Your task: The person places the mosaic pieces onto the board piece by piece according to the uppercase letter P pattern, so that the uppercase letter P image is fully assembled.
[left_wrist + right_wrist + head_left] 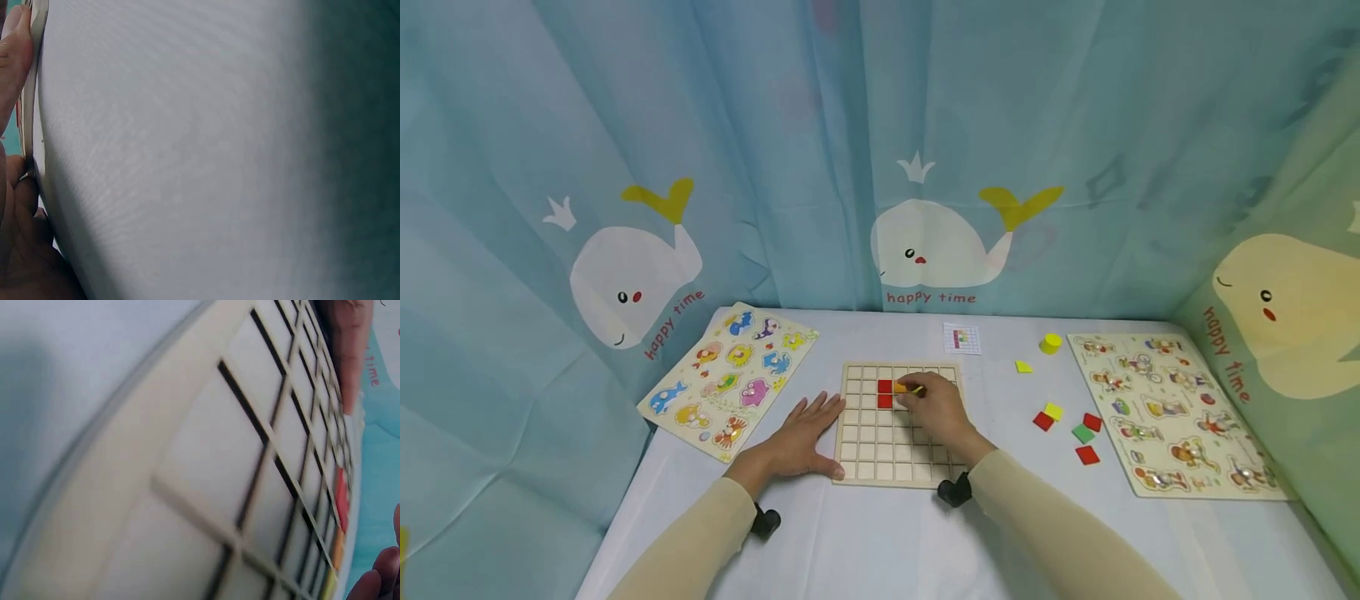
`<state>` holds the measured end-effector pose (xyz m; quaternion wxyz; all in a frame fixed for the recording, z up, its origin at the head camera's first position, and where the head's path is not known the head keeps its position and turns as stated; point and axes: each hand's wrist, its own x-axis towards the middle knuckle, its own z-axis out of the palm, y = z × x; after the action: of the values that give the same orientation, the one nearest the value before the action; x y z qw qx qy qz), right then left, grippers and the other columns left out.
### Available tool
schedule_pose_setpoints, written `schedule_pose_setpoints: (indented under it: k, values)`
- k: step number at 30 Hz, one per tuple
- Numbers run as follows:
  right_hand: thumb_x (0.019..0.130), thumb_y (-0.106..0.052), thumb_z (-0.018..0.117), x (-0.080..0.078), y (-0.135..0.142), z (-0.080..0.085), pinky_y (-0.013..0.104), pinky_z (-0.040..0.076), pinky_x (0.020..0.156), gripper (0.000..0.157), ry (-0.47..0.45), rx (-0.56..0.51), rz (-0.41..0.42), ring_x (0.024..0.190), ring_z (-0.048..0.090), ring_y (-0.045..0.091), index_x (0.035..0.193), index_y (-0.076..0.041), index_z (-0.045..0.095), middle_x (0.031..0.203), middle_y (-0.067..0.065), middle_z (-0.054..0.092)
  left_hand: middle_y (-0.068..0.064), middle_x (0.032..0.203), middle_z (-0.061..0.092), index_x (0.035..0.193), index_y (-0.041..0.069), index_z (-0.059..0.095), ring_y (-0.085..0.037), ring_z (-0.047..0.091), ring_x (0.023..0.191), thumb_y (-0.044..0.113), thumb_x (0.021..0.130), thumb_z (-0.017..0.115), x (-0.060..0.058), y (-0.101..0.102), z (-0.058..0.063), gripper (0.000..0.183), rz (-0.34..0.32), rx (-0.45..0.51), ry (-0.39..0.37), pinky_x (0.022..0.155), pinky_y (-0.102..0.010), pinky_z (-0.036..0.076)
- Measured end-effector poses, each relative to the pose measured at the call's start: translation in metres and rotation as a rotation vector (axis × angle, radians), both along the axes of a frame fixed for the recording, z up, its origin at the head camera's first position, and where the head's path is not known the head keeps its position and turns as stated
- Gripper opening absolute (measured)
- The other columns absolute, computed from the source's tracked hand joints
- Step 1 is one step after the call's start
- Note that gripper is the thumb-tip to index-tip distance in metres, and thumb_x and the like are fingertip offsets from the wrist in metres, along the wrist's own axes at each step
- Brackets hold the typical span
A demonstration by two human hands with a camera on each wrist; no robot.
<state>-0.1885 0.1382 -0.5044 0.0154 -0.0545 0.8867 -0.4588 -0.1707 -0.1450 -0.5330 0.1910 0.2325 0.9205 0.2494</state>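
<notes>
A square wooden grid board (868, 454) lies in the middle of the table. My left hand (797, 437) is spread flat beside it, with fingers and thumb touching its left edge. Two red tiles (885, 393) sit in neighbouring cells, one above the other. My right hand (938, 412) is over the upper right of the board, thumb and index finger pinching at an orange tile (900, 387) next to the upper red one. A yellow tile (920, 390) shows in the gap behind those fingertips. The right wrist view has the orange tile (338, 547) between red and yellow.
Several loose red, yellow and green tiles (1083, 433) lie to the right. Farther back are a yellow quarter piece (1023, 367), a yellow cylinder (1051, 343) and a printed pattern card (962, 338). Picture puzzle boards stand at the left (696, 379) and right (1176, 417).
</notes>
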Motion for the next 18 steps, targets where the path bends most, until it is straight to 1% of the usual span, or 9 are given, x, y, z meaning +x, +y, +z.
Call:
schedule_pose_setpoints:
  k: [4,8,10,14,18]
  values:
    - [0.097,-0.011,0.075,0.008,0.024,0.013,0.027,0.054,0.071,0.03,0.022,0.011,-0.016,0.091,0.062,0.022,0.126,-0.004,0.074,0.117,0.015,0.07,-0.001,0.178,0.018,0.17,0.017,0.022,-0.025,0.004,0.166,0.057,0.077,0.089,0.001,0.0,0.002,0.122,0.003,-0.002,0.006,0.136,-0.047,-0.001]
    - [0.097,-0.011,0.075,0.016,0.055,0.021,0.027,0.054,0.072,0.032,0.047,0.053,-0.055,0.096,0.064,0.026,0.128,-0.003,0.073,0.118,0.018,0.07,-0.002,0.178,0.018,0.17,0.016,0.022,-0.025,0.004,0.166,0.056,0.077,0.089,0.001,0.0,0.004,0.121,0.006,0.002,0.0,0.136,-0.047,-0.002]
    - [0.097,-0.011,0.074,0.022,0.072,0.023,0.028,0.055,0.075,0.033,0.041,0.075,-0.088,0.099,0.064,0.028,0.129,-0.002,0.073,0.119,0.019,0.07,-0.001,0.178,0.017,0.17,0.017,0.021,-0.024,0.003,0.166,0.057,0.077,0.089,0.001,0.001,0.005,0.122,0.004,-0.001,-0.005,0.136,-0.047,-0.002]
    - [0.097,-0.012,0.074,0.036,0.107,0.025,0.029,0.054,0.078,0.035,0.036,0.131,-0.152,0.104,0.065,0.032,0.131,-0.002,0.072,0.121,0.021,0.07,-0.002,0.178,0.017,0.17,0.016,0.021,-0.025,0.004,0.166,0.057,0.076,0.089,0.002,0.001,0.003,0.123,0.002,0.004,-0.003,0.136,-0.047,-0.002]
    - [0.095,-0.013,0.077,0.052,0.143,0.022,0.028,0.052,0.077,0.035,0.069,0.179,-0.212,0.102,0.067,0.031,0.129,-0.002,0.073,0.119,0.021,0.073,-0.001,0.178,0.018,0.17,0.017,0.022,-0.024,0.004,0.166,0.057,0.076,0.089,0.001,0.001,0.001,0.122,0.006,0.004,0.001,0.136,-0.047,-0.002]
